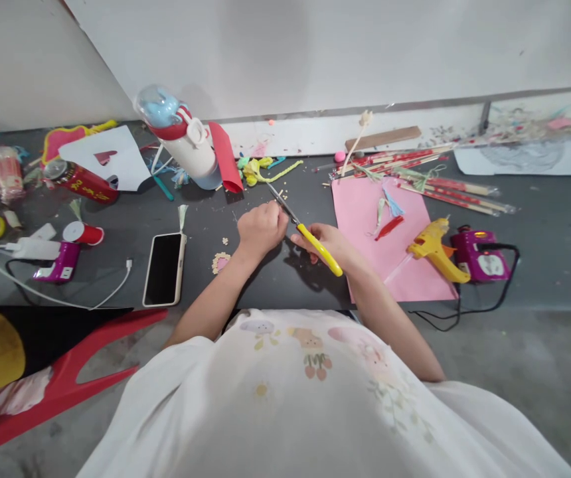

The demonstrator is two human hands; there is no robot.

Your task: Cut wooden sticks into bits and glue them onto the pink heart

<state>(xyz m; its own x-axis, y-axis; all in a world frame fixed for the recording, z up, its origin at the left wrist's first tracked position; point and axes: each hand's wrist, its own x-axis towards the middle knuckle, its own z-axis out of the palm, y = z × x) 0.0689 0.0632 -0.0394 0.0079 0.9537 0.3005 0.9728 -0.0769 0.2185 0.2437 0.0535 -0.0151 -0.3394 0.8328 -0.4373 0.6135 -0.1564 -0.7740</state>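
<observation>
The right hand (pixel 328 242) is gripping stiff, sharp yellow scissors (pixel 315 244) by the handles. The left hand (pixel 262 228) is resting closed beside the blades.

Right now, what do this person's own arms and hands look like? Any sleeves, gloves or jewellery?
Both the left hand and the right hand are bare, without gloves. No watch or bracelet shows on either wrist. The forearms are uncovered up to the loose sleeves of a white fabric top printed with small pastel pictures.
</observation>
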